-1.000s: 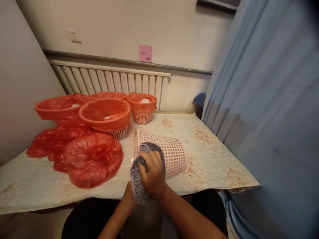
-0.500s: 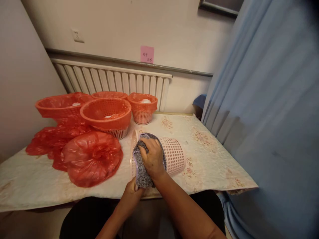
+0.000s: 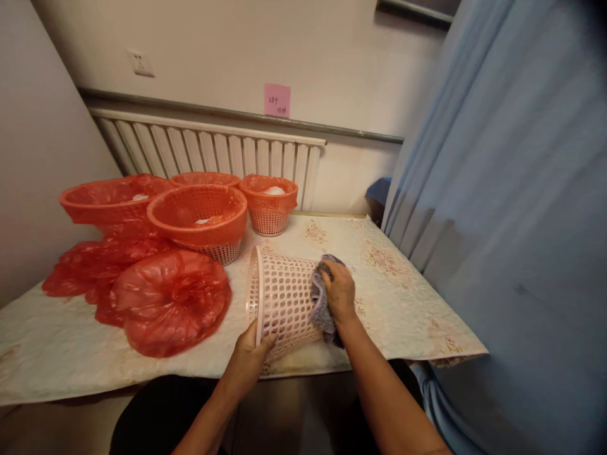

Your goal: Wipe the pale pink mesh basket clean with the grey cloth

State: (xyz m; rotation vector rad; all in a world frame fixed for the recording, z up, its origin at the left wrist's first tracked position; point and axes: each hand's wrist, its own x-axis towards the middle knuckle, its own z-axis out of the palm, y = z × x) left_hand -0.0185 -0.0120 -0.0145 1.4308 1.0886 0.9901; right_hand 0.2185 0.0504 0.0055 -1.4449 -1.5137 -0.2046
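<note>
A pale pink perforated basket lies on its side on the table, its open rim facing left. My left hand grips the rim at its lower near edge, thumb on the outside. My right hand is closed on a grey cloth with a light purple edge. The cloth presses against the side of the basket near its base, at the right, and covers that end. Part of the left hand's fingers is hidden by the rim.
Several baskets lined with red bags, one of them small, stand at the back left. Crumpled red bags lie in front of them. A floral cloth covers the table; a blue curtain hangs at the right.
My right hand and the cloth have moved right, from near the rim to the base end, uncovering the basket's side. My left hand still holds the rim.
</note>
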